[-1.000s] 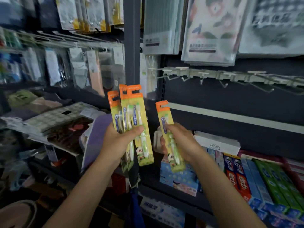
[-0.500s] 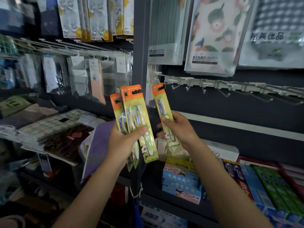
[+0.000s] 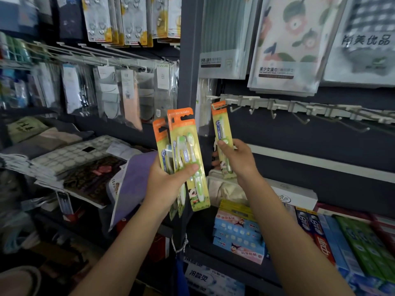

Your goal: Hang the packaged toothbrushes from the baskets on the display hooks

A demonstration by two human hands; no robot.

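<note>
Head view: the left hand (image 3: pixel 168 186) grips a fanned bunch of toothbrush packs (image 3: pixel 186 159), thumb pressed across the front one; how many packs sit behind it is hard to count, since only orange tops and yellow edges peek out, and their lower ends are hidden by the palm. The right hand (image 3: pixel 237 161) pinches a single toothbrush pack (image 3: pixel 222 133) at its lower half, upright, its orange header raised to the left end of the white hook rail (image 3: pixel 277 106); whether the header hole is already on a hook (image 3: pixel 235 108) cannot be told. The hooks further right are bare and blur toward the frame edge. Below, on the shelf, toothpaste boxes (image 3: pixel 316 229) are cut off at the right edge. No baskets can be made out; the left racks are smeared and dim
</note>
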